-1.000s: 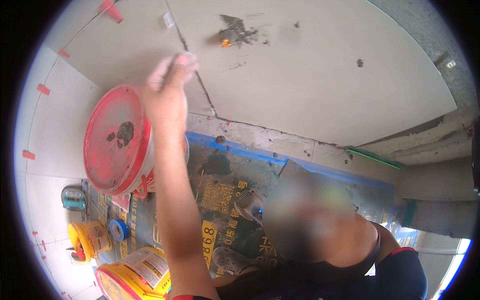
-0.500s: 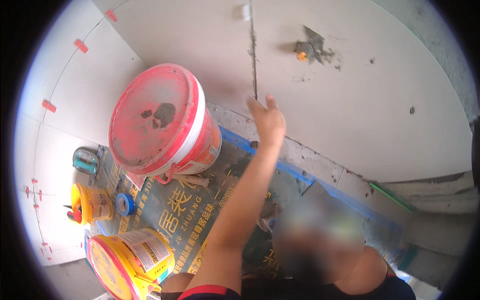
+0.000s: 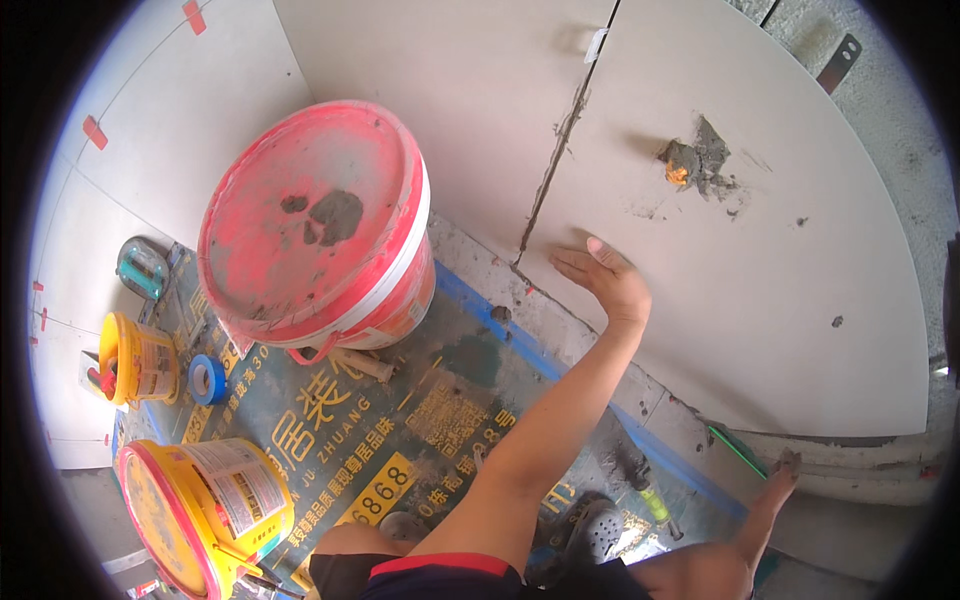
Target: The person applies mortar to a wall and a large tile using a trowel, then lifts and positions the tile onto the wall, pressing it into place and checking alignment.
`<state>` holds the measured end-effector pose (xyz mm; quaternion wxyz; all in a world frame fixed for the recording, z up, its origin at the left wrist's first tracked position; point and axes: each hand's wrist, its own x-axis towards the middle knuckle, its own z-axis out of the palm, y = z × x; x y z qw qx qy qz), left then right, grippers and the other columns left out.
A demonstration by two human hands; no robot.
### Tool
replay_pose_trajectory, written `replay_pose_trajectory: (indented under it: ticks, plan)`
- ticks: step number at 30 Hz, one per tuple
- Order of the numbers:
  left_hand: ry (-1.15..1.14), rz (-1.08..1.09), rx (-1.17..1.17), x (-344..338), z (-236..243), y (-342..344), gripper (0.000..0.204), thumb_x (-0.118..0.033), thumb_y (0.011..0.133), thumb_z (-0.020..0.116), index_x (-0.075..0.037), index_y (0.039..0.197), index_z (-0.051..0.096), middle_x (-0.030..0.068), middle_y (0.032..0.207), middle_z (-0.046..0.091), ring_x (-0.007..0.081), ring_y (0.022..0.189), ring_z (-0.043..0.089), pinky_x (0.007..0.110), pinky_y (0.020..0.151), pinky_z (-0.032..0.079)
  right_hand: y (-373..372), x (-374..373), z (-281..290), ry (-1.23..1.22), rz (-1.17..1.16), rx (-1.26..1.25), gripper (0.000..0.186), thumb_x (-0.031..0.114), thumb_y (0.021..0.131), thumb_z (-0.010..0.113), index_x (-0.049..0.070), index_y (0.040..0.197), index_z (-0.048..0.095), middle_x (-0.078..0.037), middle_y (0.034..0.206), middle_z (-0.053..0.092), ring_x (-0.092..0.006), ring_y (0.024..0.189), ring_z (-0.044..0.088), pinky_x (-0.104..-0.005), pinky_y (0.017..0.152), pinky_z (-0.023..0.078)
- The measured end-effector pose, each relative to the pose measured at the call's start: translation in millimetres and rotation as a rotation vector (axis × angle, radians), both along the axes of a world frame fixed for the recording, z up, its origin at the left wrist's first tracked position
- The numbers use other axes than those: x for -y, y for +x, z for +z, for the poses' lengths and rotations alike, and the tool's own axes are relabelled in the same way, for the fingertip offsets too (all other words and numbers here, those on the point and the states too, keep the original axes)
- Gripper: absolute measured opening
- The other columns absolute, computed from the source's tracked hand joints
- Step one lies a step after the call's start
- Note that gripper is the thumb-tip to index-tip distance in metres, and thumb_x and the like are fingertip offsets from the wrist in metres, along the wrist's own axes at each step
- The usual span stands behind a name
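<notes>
A large beige wall tile [image 3: 740,290] stands upright before me. My left hand [image 3: 612,285] lies against its lower left part with fingers stretched out and nothing in them. It is just right of the dark, mortar-smeared joint [image 3: 553,180] between this tile and its neighbour. Far to the right, my right hand [image 3: 782,472] is at the tile's bottom edge, beside a thin green strip [image 3: 738,452]. Its fingers are small and partly hidden, so their grip does not show. Above my left hand, a lump of grey mortar with an orange piece [image 3: 680,170] sticks out from the tile.
A big red-lidded bucket [image 3: 310,230] stands left of the joint. Two yellow buckets [image 3: 225,500] [image 3: 140,360], a roll of blue tape [image 3: 207,379] and a teal-and-grey tool [image 3: 142,268] are at the left. Printed dark sheeting [image 3: 400,440] covers the floor. A green-handled tool [image 3: 655,503] lies near my feet.
The view has shifted, so the wall and buckets sit differently. My left hand has moved lower and rightward from the joint onto the tile. My right hand now shows at the right.
</notes>
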<state>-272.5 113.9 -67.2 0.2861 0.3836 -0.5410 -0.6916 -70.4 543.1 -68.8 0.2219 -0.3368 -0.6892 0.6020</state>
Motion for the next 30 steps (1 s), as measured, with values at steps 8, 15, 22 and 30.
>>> replay_pose_trajectory:
  ticks: [8,15,22,30]
  plan:
    - [-0.060,0.118,-0.100,0.1,8.1,-13.4,0.089,-0.056,0.096,0.019,0.018,0.138,-0.005,0.0365,0.147,-0.006,0.0445,0.140,-0.006,0.051,0.114,-0.001,-38.3,80.1,68.0,0.337,0.095,0.141,0.035,0.016,0.089,0.050,0.001,0.120,0.051,-0.006,0.113,0.052,-0.0172,0.103,0.047,-0.0305,0.091,0.035]
    - [-0.048,0.119,-0.105,-0.2,8.0,-15.1,0.086,-0.054,0.096,0.019,0.018,0.138,-0.005,0.0365,0.147,-0.005,0.0443,0.140,-0.006,0.051,0.114,-0.001,-53.3,47.3,40.0,0.082,-0.076,0.031,0.036,0.023,0.084,0.056,0.009,0.117,0.053,-0.002,0.116,0.053,-0.0144,0.106,0.047,-0.0304,0.093,0.035]
    - [-0.082,0.161,-0.178,-2.5,5.0,-13.4,0.083,-0.052,0.098,0.020,0.016,0.140,-0.004,0.0350,0.148,-0.004,0.0438,0.140,-0.003,0.051,0.114,0.001,-37.1,37.3,26.5,-0.050,-0.153,-0.127,0.044,0.029,0.086,0.055,0.013,0.126,0.048,0.001,0.120,0.053,-0.0098,0.108,0.046,-0.0279,0.094,0.033]
    - [0.114,0.028,-0.089,11.2,25.9,4.2,0.077,-0.050,0.099,0.026,0.010,0.143,0.008,0.0288,0.151,0.005,0.0381,0.141,0.008,0.042,0.115,0.011,-6.7,36.3,22.0,0.073,0.051,-0.008,0.047,0.023,0.092,0.045,0.003,0.135,0.045,-0.009,0.126,0.053,-0.0185,0.111,0.052,-0.0314,0.098,0.036]
